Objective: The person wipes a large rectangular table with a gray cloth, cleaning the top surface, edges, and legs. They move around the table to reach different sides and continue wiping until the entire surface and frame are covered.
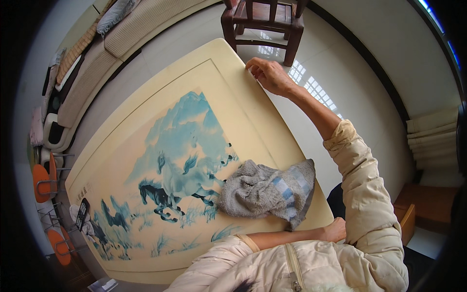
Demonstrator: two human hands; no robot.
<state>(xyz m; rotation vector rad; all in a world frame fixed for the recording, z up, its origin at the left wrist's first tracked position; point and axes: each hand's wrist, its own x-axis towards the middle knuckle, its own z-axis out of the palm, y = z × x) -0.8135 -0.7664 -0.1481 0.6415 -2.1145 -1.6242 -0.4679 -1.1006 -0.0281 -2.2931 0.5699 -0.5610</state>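
Note:
A cream table [251, 106] with rounded corners lies before me, its top printed with blue-green running horses and mountains. My right hand [270, 75] is stretched out to the table's far right edge. Its curled fingertips meet the edge near the corner, and the palm side is hidden. Crossing in front of my body, my left hand [335, 230] is at the near right corner of the table, its fingers hidden from view. Between the two hands a crumpled grey towel [255, 189] with blue and white checks rests on the tabletop, touched by neither.
A dark wooden chair [262, 18] stands just beyond the far corner. Along the left runs a beige sofa [127, 36] with cushions. A black remote control [82, 214] lies on a white cloth [87, 228] at the table's left end. Orange folding chairs [58, 246] stand farther left.

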